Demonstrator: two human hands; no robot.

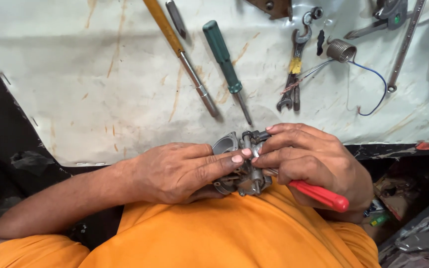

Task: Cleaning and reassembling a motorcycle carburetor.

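While both hands clamp it just off the sheet's (125,99) near edge over the lap, the one metal carburetor (242,171) looks heavy, rigid, knobbly, likely oily; best held by its body, as the left hand (175,171) does, fingers closed around it; right hand (306,161) pinches its top, clenching one red-handled tool (321,194); on the sheet: one green screwdriver (224,57), one spring (341,49)

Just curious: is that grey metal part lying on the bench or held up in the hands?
Held up: both hands, left hand and right hand, grip the metal part above the lap.
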